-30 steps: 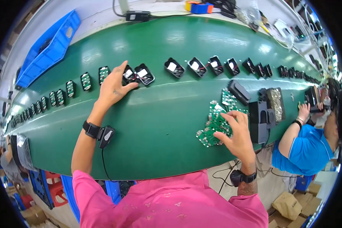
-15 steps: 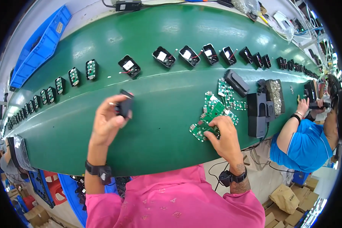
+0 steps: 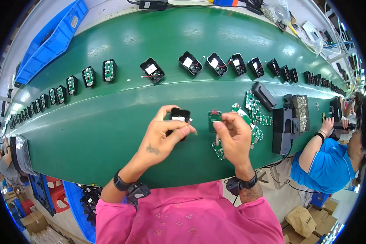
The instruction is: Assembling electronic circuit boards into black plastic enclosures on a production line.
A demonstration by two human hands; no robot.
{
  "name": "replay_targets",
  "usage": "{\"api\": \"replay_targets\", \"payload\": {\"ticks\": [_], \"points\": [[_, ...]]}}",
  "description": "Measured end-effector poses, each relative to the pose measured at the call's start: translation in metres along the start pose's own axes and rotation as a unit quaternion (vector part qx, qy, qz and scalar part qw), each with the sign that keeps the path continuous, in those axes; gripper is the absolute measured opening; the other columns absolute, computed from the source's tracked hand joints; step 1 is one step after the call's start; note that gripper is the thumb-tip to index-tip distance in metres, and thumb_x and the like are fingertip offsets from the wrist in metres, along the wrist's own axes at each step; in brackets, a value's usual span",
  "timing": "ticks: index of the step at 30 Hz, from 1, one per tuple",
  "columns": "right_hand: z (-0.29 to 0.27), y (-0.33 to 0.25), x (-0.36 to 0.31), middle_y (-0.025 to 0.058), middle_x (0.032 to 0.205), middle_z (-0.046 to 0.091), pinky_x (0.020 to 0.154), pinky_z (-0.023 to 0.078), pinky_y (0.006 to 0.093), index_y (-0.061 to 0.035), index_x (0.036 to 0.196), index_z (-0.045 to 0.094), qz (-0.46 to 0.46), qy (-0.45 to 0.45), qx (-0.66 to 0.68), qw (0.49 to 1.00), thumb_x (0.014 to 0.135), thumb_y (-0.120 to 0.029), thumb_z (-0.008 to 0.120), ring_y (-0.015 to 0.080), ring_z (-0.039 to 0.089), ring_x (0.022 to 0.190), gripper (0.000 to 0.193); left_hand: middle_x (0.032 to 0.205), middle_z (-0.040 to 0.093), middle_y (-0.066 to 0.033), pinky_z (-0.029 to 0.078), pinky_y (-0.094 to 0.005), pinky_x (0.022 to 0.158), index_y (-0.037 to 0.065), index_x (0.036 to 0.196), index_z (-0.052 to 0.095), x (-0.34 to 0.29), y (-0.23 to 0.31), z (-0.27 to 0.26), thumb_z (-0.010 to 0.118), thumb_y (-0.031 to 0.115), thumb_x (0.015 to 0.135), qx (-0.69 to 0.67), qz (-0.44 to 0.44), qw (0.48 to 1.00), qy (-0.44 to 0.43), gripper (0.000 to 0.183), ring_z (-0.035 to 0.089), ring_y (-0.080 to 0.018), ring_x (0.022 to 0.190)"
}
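My left hand [image 3: 160, 136] is closed around a small black plastic housing [image 3: 180, 114], its open side up, with a white patch inside and a wire connector near my thumb. Close by on the right, my right hand [image 3: 234, 136] pinches a green circuit board [image 3: 214, 120] by its edge, held upright above the table. Behind and beside that hand lies a loose pile of green circuit boards [image 3: 253, 106]. A short gap separates the board from the housing.
Open black housings [image 3: 191, 64] with wires stand in a row across the green table [image 3: 110, 138]; those at left [image 3: 109, 70] hold boards. A black device [image 3: 282, 130] and a tray of small metal parts [image 3: 301, 114] stand at right, near a co-worker in blue [image 3: 325, 162]. A blue bin [image 3: 49, 44] sits far left.
My left hand has brought the housing right and turned its open side up. My right hand has lifted a circuit board from the pile. The view has shifted slightly.
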State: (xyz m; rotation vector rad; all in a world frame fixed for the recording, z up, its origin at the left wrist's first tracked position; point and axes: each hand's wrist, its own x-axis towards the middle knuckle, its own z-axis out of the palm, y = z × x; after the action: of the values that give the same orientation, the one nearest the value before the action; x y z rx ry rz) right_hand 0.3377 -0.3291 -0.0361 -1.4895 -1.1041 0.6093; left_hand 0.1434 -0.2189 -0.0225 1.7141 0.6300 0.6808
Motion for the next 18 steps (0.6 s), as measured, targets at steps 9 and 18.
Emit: {"api": "replay_targets", "payload": {"ticks": [9, 18], "points": [[0.025, -0.013, -0.001, 0.0082, 0.094, 0.059, 0.052, 0.055, 0.0228, 0.0066, 0.11, 0.064, -0.058, -0.079, -0.025, 0.995, 0.09, 0.005, 0.068, 0.0123, 0.067, 0.067, 0.021, 0.113, 0.06, -0.018, 0.052, -0.0371, 0.076, 0.005, 0.099, 0.075, -0.003, -0.007, 0.008, 0.066, 0.018, 0.093, 0.076, -0.049, 0.996, 0.01, 0.017, 0.061, -0.0294, 0.104], [0.025, -0.003, -0.003, 0.0116, 0.093, 0.064, 0.055, 0.057, 0.024, 0.0046, 0.101, 0.068, -0.15, -0.034, -0.077, 0.985, 0.084, 0.007, 0.071, 0.0152, 0.068, 0.07, 0.017, 0.111, 0.056, -0.015, 0.049, -0.0348, 0.083, 0.0, 0.092, 0.073, -0.001, -0.008, 0.008, 0.065, 0.016, 0.091, 0.085, -0.066, 0.994, -0.009, 0.018, 0.058, -0.0241, 0.103]]}}
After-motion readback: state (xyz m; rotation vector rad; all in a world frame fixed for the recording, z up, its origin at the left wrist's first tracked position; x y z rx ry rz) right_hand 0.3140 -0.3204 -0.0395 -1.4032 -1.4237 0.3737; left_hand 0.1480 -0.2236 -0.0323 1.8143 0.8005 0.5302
